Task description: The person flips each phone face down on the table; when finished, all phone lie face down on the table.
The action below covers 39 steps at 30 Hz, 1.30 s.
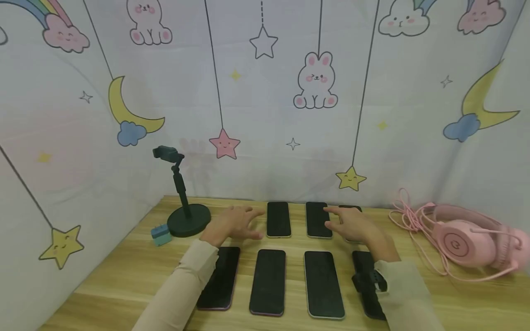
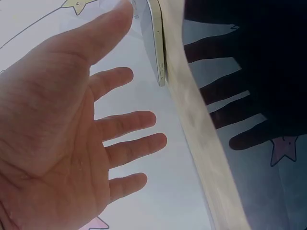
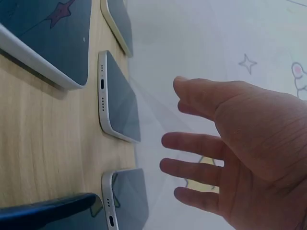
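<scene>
My left hand [image 1: 236, 223] hovers over the back left of the table, fingers spread and holding nothing. It is nearest a phone [image 1: 279, 219] in the back row; in the left wrist view a dark glossy screen [image 2: 288, 201] mirrors the spread fingers. Extended over the back right, my right hand [image 1: 352, 225] is also empty. Its fingertips overlap a second black-screened phone [image 1: 319, 219] in the head view and partly cover a third phone [image 1: 355, 209]. From the right wrist, a phone [image 3: 122, 98] shows its port end, apart from the fingers.
Several phones lie face up in a front row, among them a purple-edged phone [image 1: 267, 282] and a silver-edged phone [image 1: 324, 285]. A black phone stand [image 1: 188, 220] and small blue block [image 1: 161, 235] sit left. Pink headphones [image 1: 463, 243] with cable lie right. A patterned curtain [image 1: 265, 110] hangs behind.
</scene>
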Available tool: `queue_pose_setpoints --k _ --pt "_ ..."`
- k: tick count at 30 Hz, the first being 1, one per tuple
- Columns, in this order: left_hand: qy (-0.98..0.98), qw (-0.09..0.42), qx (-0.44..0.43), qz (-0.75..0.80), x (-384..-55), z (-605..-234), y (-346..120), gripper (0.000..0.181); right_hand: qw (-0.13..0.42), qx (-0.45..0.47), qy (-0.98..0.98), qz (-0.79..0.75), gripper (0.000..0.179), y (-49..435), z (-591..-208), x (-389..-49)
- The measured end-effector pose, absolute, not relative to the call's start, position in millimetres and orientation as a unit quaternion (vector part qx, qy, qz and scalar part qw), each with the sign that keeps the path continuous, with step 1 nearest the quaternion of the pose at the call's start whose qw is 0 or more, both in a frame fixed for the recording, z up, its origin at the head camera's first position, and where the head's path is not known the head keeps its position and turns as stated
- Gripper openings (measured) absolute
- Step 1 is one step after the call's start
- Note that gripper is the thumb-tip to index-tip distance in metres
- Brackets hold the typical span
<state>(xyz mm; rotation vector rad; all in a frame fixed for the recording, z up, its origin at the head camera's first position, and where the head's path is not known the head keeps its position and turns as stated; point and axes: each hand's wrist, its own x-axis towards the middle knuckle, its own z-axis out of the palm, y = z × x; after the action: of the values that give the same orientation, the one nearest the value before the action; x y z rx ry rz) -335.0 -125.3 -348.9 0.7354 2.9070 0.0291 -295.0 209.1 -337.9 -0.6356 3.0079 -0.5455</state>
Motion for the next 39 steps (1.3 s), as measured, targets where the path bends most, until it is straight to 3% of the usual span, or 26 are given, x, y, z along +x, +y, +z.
queue_pose_setpoints --k 17,25,39 --pt "0.962 0.093 0.255 -0.013 -336.2 -351.7 -122.9 0.075 0.015 -0.231 0.956 -0.177 0.045 189.4 -347.8 -302.7" --pt "0.954 0.161 0.249 0.054 -339.9 -347.2 -115.0 0.072 0.04 -0.246 0.945 -0.209 0.045 175.3 -356.0 -314.1" --pt "0.952 0.197 0.223 0.07 -351.2 -340.2 -110.9 0.066 0.067 -0.25 0.942 -0.212 0.043 143.6 -351.6 -322.4"
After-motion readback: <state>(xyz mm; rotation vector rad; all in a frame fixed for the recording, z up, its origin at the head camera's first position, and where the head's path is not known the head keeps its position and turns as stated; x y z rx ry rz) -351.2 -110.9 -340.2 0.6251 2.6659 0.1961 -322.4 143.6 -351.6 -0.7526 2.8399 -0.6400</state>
